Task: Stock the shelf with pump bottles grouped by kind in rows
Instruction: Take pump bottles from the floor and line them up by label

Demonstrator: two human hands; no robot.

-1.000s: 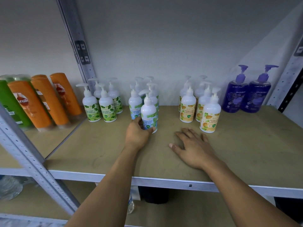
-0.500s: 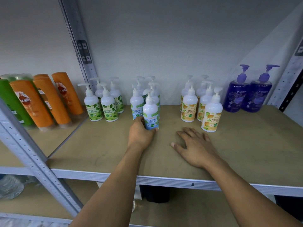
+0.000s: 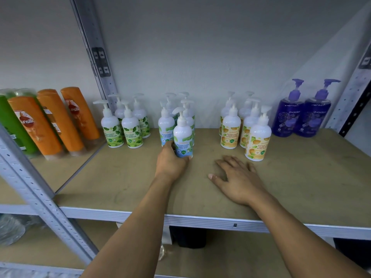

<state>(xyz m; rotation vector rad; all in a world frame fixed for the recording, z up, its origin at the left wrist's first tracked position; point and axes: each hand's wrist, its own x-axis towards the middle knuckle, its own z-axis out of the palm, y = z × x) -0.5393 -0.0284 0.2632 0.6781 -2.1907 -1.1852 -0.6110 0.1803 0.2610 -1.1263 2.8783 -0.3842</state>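
Observation:
My left hand [image 3: 170,163] grips the base of a white pump bottle with a blue mint label [image 3: 183,137], standing upright at the front of its group of blue-label bottles [image 3: 166,127]. My right hand [image 3: 236,177] rests flat and open on the brown shelf board [image 3: 301,177], just in front of the orange-label pump bottles [image 3: 258,141]. Left of the blue group stand white bottles with green leaf labels [image 3: 131,130]. Two purple pump bottles [image 3: 301,115] stand at the far right against the wall.
Orange shampoo bottles [image 3: 60,121] and a green one [image 3: 12,125] lean on the neighbouring shelf to the left. Grey metal uprights [image 3: 40,195] frame the shelf. A lower shelf holds a dark container [image 3: 190,237].
My left hand has slid the blue-label bottle slightly back toward its group. My right hand has stayed flat on the shelf.

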